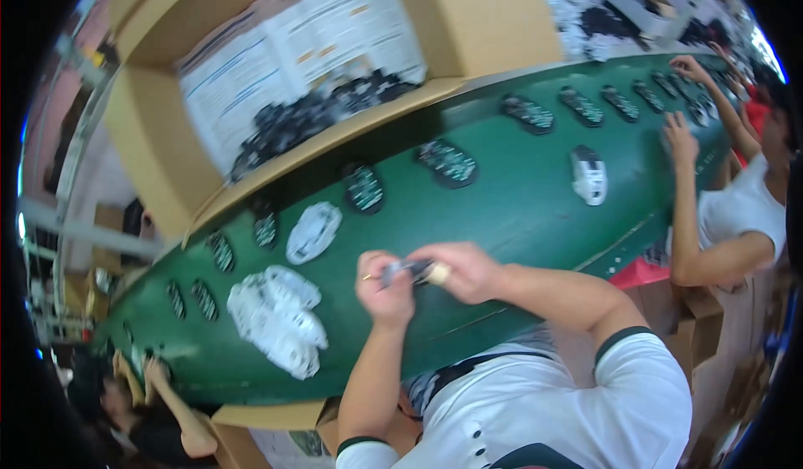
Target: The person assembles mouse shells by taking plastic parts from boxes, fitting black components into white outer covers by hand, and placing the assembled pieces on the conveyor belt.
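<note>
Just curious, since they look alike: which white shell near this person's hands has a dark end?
The lone shell to the right of the right hand: its far end is dark. The white shells on the left show white ends.

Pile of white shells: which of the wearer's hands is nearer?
Left. The left hand is to the right of the pile, apart from it; the right hand is farther right, past the left.

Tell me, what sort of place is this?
Probably a factory assembly line: a long green work surface carries a row of similar dark oval parts, a pile of white shells lies there too, and other people work along it.
</note>
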Demonstrator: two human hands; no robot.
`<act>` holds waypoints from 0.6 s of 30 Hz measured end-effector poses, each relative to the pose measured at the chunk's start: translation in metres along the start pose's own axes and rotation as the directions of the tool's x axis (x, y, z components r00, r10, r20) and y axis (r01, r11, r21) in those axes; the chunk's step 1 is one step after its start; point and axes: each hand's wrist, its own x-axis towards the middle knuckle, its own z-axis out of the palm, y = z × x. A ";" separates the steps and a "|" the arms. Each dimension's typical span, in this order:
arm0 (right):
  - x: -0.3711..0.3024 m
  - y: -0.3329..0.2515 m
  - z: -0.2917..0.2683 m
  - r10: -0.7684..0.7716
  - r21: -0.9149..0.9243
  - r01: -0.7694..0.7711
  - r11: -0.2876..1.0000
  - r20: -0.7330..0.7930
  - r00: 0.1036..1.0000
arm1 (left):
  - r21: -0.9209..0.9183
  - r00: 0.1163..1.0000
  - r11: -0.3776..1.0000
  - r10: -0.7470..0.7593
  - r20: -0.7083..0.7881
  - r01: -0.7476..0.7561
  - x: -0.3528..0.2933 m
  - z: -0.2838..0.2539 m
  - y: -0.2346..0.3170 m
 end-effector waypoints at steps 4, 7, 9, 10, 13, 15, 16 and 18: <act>0.006 -0.004 -0.010 0.082 0.102 -0.071 0.992 -0.111 0.990 | 0.124 0.985 0.986 0.098 0.140 -0.115 0.000 -0.005 0.014; 0.017 -0.012 -0.027 0.101 -0.072 -0.109 0.991 -0.108 0.989 | 0.060 0.991 0.994 0.089 0.103 -0.095 0.004 -0.001 0.025; 0.025 -0.027 -0.050 0.375 -0.365 -0.391 0.845 -0.116 0.920 | 0.071 0.998 0.997 0.030 0.062 -0.034 0.001 -0.005 0.024; 0.019 -0.023 -0.067 0.380 -0.579 -0.387 0.718 -0.141 0.914 | 0.117 0.997 0.993 -0.019 0.074 0.010 0.000 -0.006 0.025; 0.013 -0.040 -0.092 0.284 -0.805 -0.417 0.422 -0.319 0.904 | 0.143 0.997 0.989 -0.043 0.071 0.032 0.007 -0.010 0.021; 0.027 -0.046 -0.104 0.133 -0.723 -0.379 0.577 -0.375 0.918 | 0.554 0.921 0.762 0.388 0.025 -0.336 0.031 -0.016 0.022; 0.041 -0.056 -0.103 0.122 -0.728 -0.380 0.571 -0.382 0.916 | 0.613 0.926 0.737 0.377 -0.023 -0.285 0.043 -0.024 0.021; 0.094 -0.070 -0.099 -0.007 -0.559 -0.155 0.815 -0.276 0.961 | 0.776 0.956 0.616 0.285 -0.065 -0.131 0.058 -0.042 0.003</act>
